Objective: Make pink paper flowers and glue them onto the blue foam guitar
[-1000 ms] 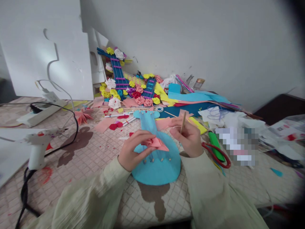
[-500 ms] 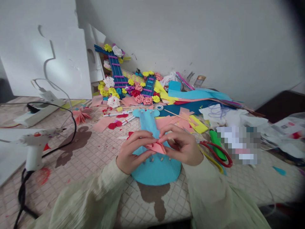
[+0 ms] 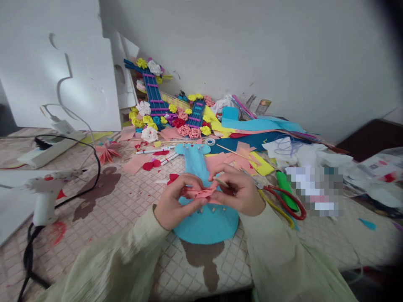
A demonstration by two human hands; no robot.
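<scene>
Salmon-pink folded paper [image 3: 204,193] is pinched between both hands in front of me. My left hand [image 3: 178,201] closes thumb and fingers on its left side. On the right side, my right hand [image 3: 241,191] grips it, and a thin pale stick [image 3: 221,181] also shows among those fingers. Beneath the hands lies a light-blue guitar-shaped piece [image 3: 206,228], its neck pointing away from me. Small pale pegs [image 3: 213,209] stand on its body. The hands cover its middle.
A white glue gun [image 3: 47,188] and power strip [image 3: 50,147] with cables are at left. Red-handled scissors [image 3: 299,209] and a green object [image 3: 285,193] lie right. Behind are paper flowers [image 3: 149,134], a dark-blue decorated neck [image 3: 154,94] and pink paper scraps [image 3: 217,161].
The pink paper has been turned and looks flatter. My right fingers have shifted and lifted slightly, and the pale stick now shows in them. My left fingers have curled more.
</scene>
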